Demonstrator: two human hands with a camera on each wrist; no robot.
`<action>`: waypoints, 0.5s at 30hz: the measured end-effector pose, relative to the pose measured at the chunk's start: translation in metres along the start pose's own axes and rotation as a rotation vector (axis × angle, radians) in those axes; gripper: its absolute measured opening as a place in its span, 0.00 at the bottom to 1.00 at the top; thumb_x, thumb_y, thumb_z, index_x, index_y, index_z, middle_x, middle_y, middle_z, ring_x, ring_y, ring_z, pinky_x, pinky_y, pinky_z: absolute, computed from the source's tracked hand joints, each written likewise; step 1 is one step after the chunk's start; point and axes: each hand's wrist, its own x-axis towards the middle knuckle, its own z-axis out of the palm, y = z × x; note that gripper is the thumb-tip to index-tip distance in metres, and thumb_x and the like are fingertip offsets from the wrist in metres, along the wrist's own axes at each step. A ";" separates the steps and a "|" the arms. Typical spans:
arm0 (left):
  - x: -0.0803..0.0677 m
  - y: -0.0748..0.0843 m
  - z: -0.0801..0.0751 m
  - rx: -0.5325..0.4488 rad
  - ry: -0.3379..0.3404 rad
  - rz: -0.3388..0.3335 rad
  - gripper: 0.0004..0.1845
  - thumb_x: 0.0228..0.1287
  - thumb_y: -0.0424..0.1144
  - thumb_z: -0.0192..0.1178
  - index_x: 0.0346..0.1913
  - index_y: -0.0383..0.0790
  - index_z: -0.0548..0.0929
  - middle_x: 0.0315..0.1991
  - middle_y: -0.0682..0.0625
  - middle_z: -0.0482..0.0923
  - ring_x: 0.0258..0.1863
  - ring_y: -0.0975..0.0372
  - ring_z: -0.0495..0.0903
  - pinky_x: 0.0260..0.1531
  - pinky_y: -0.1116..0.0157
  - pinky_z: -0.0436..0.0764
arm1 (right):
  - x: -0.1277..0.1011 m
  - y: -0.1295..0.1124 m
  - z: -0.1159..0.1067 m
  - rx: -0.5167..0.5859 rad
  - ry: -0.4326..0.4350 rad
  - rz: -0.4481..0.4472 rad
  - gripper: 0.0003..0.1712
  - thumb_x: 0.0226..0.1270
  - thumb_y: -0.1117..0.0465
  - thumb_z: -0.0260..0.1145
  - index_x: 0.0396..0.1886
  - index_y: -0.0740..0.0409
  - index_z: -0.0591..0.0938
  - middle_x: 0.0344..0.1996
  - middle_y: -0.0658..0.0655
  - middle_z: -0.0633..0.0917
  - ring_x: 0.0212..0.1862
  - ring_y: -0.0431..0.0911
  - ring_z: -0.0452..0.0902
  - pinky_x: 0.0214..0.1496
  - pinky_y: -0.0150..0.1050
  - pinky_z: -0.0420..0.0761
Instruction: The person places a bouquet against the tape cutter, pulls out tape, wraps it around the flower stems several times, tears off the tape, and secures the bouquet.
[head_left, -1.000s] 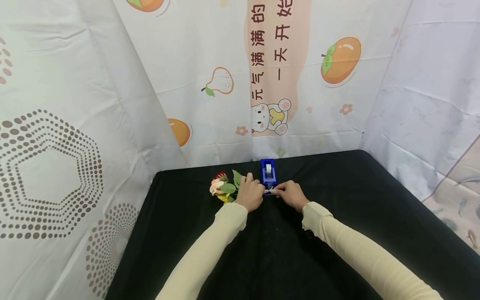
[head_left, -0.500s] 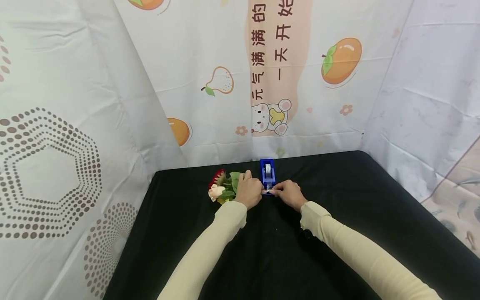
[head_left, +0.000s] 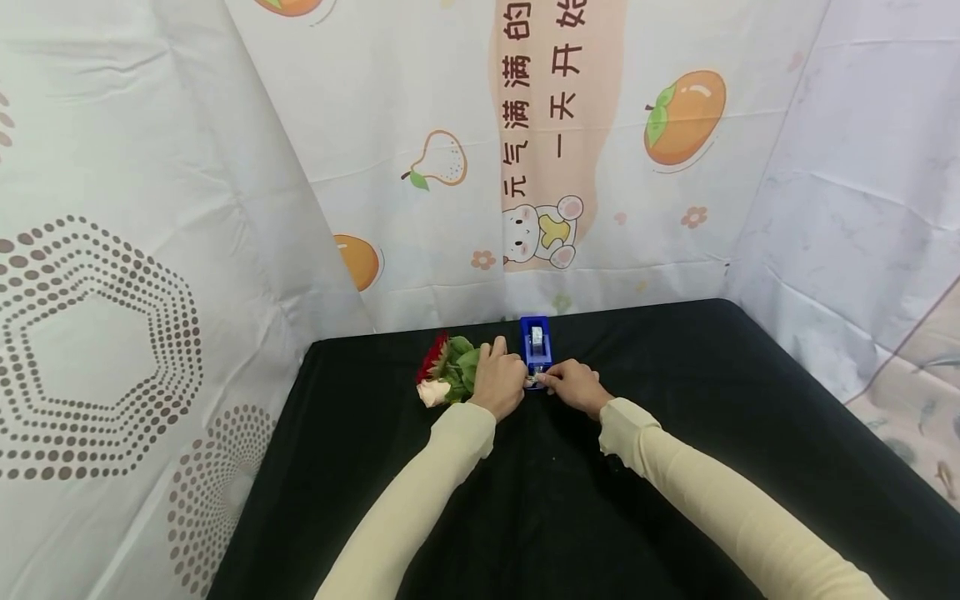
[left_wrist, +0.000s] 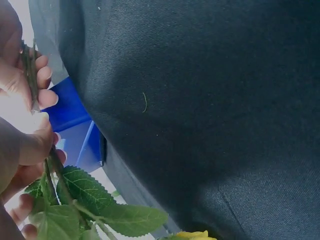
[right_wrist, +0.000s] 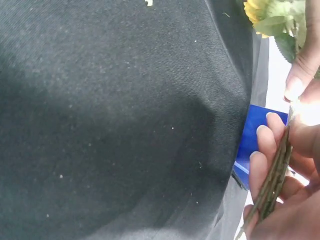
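A bunch of flowers with a red bloom (head_left: 430,363), a peach bloom (head_left: 433,392) and green leaves (head_left: 459,367) points to the left. My left hand (head_left: 501,385) grips its stems just below the leaves. At the other end, my right hand (head_left: 576,388) pinches the bundled stems (right_wrist: 275,180), its fingers curled beneath them. The thumbs are close together, with a bright glare on the stems between them. A yellow bloom (right_wrist: 256,15) shows in the right wrist view. Right behind the hands stands a blue tape dispenser (head_left: 535,323) with a roll of tape (head_left: 537,337).
A black cloth (head_left: 540,500) covers the table. White printed curtains (head_left: 420,292) hang behind it and at both sides. A short thread (left_wrist: 145,102) lies on the cloth.
The bunch has turned about its stems: the red bloom has come into fuller view, the peach one has moved lower, and the yellow one is hidden in the head view. Both hands stay nearly in place.
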 end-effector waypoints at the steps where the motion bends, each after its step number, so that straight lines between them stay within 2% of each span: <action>1: 0.000 0.000 0.000 0.007 0.003 0.004 0.10 0.69 0.49 0.67 0.30 0.54 0.91 0.29 0.58 0.83 0.40 0.57 0.61 0.43 0.57 0.56 | 0.001 0.000 0.000 -0.005 0.014 -0.004 0.17 0.78 0.51 0.62 0.38 0.56 0.91 0.28 0.53 0.86 0.33 0.48 0.76 0.56 0.57 0.60; 5: 0.002 -0.001 0.000 0.018 -0.008 0.020 0.11 0.69 0.51 0.67 0.30 0.54 0.91 0.29 0.57 0.83 0.41 0.57 0.61 0.43 0.57 0.57 | 0.002 0.001 0.002 -0.011 0.051 -0.010 0.15 0.76 0.51 0.66 0.40 0.55 0.92 0.27 0.52 0.86 0.33 0.47 0.77 0.54 0.55 0.60; 11: 0.011 -0.005 -0.004 -0.019 -0.101 0.018 0.14 0.73 0.50 0.64 0.28 0.53 0.88 0.25 0.55 0.81 0.42 0.56 0.60 0.43 0.55 0.55 | 0.001 0.001 0.002 -0.022 0.081 -0.042 0.13 0.75 0.55 0.67 0.41 0.58 0.92 0.25 0.51 0.85 0.33 0.47 0.77 0.53 0.57 0.61; 15: 0.017 -0.007 -0.008 -0.021 -0.138 0.032 0.14 0.71 0.52 0.65 0.28 0.53 0.88 0.26 0.56 0.83 0.41 0.57 0.62 0.44 0.55 0.56 | 0.002 0.001 0.001 -0.020 0.097 -0.067 0.12 0.74 0.54 0.68 0.38 0.56 0.92 0.25 0.50 0.84 0.33 0.48 0.75 0.49 0.53 0.59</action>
